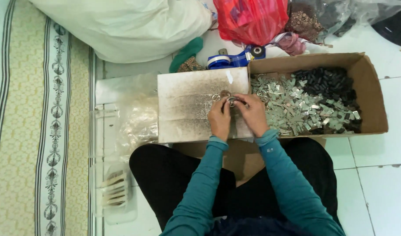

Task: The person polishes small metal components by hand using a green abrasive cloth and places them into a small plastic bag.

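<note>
Head view: my left hand [219,119] and right hand [253,114] met over the worn board [187,105] on my lap. Fingertips of both pinched a small metal ring piece [230,101] between them. A second ring [216,97] lay on the board just left of it. The piece was too small to tell its long axis or facing. Cardboard box [371,96] at my right held silver clips [292,107] and black parts [329,83]. Blue tape dispenser [235,59] sat beyond the board.
</note>
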